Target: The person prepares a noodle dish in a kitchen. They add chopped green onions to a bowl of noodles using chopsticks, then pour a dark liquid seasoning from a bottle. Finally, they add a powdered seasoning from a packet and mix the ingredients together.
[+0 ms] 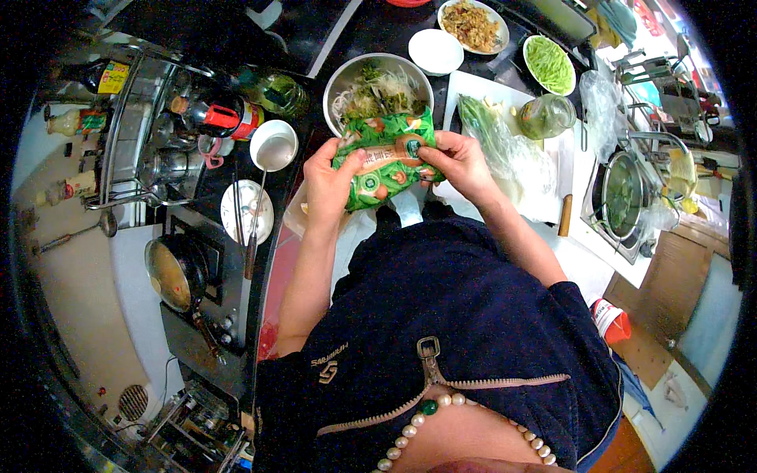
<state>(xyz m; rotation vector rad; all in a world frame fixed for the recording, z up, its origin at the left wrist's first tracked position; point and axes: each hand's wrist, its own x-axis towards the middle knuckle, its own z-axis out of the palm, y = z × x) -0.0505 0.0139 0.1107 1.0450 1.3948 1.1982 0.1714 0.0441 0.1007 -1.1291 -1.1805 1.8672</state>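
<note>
Both of my hands hold a green printed plastic food packet in front of my body. My left hand grips its left edge, thumb on the front. At the opposite side my right hand pinches the edge between thumb and fingers. The packet bears writing and pictures of food; whether it is torn cannot be seen. Just beyond it, partly covered by its upper edge, stands a steel mixing bowl with pale noodle-like strands and dark green leafy bits in it.
Right: a white cutting board with leafy greens, a glass jar and a knife; beyond, a sink. Behind: plates of shredded green vegetable and browned food. Left: a white cup and a frying pan on the stove.
</note>
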